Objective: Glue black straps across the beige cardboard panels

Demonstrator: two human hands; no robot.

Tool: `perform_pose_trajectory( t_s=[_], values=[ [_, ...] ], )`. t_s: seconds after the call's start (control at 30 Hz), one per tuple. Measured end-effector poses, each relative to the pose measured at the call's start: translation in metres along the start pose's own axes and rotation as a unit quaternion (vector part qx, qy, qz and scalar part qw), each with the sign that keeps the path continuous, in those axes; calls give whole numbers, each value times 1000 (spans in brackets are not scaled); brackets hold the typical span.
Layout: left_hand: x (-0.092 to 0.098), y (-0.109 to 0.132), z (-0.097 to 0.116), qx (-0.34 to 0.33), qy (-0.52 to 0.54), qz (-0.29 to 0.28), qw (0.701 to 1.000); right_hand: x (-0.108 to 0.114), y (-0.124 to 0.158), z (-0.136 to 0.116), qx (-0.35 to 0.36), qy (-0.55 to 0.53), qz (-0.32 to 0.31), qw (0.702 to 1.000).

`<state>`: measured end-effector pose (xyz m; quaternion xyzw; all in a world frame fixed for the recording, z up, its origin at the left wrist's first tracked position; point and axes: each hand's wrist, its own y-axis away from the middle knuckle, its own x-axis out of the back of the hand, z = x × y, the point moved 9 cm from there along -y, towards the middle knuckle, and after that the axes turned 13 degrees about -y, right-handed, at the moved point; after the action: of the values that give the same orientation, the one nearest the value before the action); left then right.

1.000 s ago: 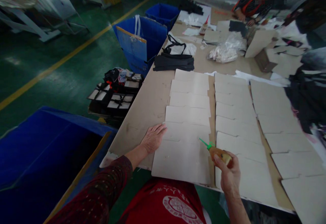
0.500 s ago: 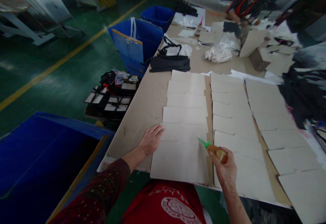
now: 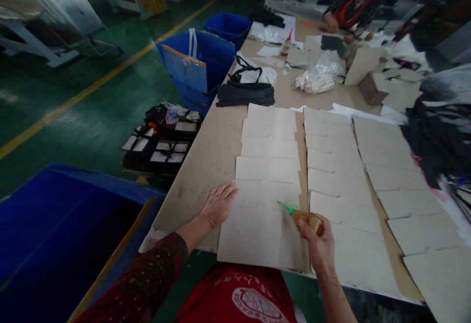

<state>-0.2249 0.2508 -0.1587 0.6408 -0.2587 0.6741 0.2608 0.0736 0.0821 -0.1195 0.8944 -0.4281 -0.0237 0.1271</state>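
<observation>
My right hand [image 3: 321, 247] is wrapped round a glue bottle [image 3: 308, 222] with amber contents and a green nozzle, tilted so its tip points left over the near cardboard sheets. Whether the tip touches the board I cannot tell. My left hand [image 3: 220, 204] lies flat with fingers stretched out, its fingertips at the left edge of the left column of cardboard sheets [image 3: 257, 237]. These light grey sheets overlap one another like steps. To the right lie a middle column of sheets [image 3: 346, 244] and a right column of sheets [image 3: 441, 276]. Small marks dot the nearest left sheets.
Black fabric strips [image 3: 246, 95], a clear plastic bag [image 3: 319, 74] and another bottle [image 3: 286, 44] lie farther up the table [image 3: 198, 166]. Blue bins [image 3: 198, 58] stand along its left side. Across the far end a person in a red apron [image 3: 349, 16] works.
My right hand has moved the glue bottle a little to the left, its nozzle still over the left column. My left hand stays in nearly the same place.
</observation>
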Motion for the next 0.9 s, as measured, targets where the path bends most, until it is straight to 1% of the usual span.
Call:
perform_pose_trajectory(
  t_s=[0.07, 0.1, 0.17, 0.23, 0.33, 0.4, 0.53, 0.7, 0.8, 0.9],
  values=[
    [1, 0, 0, 0, 1, 3, 1000, -3, -4, 14, -39, -102, 24, 994],
    [1, 0, 0, 1, 2, 5, 1000, -4, -7, 17, -45, -139, 35, 989],
    [2, 0, 0, 4, 6, 9, 1000, -5, -13, 12, -21, -173, 53, 983],
    [2, 0, -1, 8, 12, 13, 1000, -7, -21, 3, 6, -173, 63, 983],
    [3, 0, -1, 11, 18, 15, 1000, -12, -34, -7, 29, -152, 69, 986],
    [3, 0, -2, 11, 22, 9, 1000, -19, -44, -11, 39, -124, 59, 990],
    [3, 0, -2, 12, 20, 2, 1000, -34, -62, -10, 54, -46, 21, 997],
    [4, 0, -3, 17, 18, -2, 1000, -41, -78, -9, 60, 9, 5, 998],
    [3, 0, -3, 16, 20, -9, 1000, -45, -83, -18, 66, 48, -1, 997],
    [3, 0, -3, 15, 20, -8, 1000, -49, -87, -32, 81, 101, -4, 992]
  ],
)
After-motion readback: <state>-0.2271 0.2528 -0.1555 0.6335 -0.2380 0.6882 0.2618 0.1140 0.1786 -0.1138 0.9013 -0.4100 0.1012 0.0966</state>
